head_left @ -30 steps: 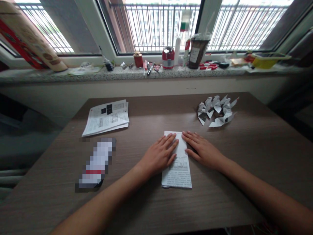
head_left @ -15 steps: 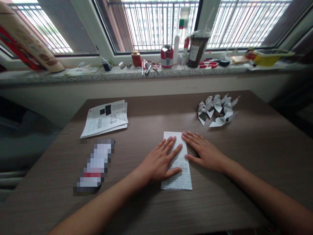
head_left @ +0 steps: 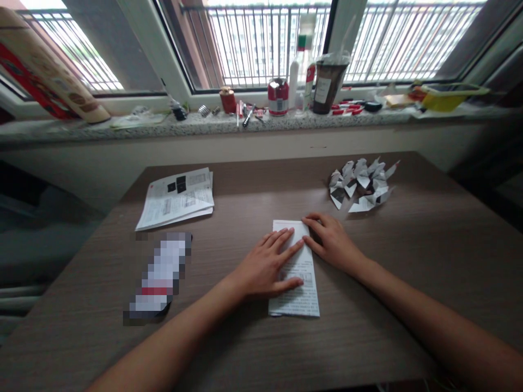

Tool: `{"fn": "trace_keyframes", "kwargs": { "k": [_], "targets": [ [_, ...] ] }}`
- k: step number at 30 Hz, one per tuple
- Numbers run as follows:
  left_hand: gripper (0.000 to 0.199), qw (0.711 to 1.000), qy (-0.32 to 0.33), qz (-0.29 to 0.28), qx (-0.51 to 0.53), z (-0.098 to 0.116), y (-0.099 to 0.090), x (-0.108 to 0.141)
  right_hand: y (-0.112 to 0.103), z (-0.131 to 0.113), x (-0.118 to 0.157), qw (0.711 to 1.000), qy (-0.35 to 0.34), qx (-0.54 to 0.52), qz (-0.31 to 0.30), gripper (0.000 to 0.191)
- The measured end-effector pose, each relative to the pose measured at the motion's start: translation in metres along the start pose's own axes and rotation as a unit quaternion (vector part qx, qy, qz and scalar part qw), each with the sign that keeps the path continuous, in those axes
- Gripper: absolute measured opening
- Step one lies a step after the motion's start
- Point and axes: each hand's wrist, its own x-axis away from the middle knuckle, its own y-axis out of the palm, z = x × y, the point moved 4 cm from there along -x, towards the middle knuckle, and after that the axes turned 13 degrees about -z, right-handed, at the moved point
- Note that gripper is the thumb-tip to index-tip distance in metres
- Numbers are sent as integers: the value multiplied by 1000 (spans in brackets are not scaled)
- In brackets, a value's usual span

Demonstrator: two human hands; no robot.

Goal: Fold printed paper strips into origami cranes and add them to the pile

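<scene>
Noted flat, folded, dark-printed white paper strip (head_left: 306,261) under spread fingers of bare left hand (head_left: 265,267), the nearer of the two, with long axis running forward to just past those fingertips, and found parted thumb and forefinger of bare right hand (head_left: 335,244) touching the strip's right edge.

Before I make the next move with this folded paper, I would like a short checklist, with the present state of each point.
1. Left hand lies spread flat on the folded paper: ok.
2. Right hand is at the paper's right edge, near its far end: ok.
3. Paper lies on the tabletop: ok.
4. Layers of the paper line up exactly: cannot tell, the hands cover part of the edges.
5. Printed sheets at the far left are apart from both hands: ok.
6. Folded-paper ring is apart from the right hand: ok.
</scene>
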Motion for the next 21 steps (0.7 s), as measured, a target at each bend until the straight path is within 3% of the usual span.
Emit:
{"fn": "trace_keyframes", "kwargs": {
  "k": [5, 9, 21],
  "targets": [
    [54, 993, -51, 87, 54, -18, -9, -5, 3, 3, 1, 1000, -5, -24, 6, 40],
    [51, 975, -138, 171, 43, -40, -11, -6, 4, 3, 1, 1000, -12, -29, -1, 41],
    [9, 952, -97, 223, 185, -48, -15, -3, 0, 2, 4, 994, -34, -104, 9, 37]
  ]
}}
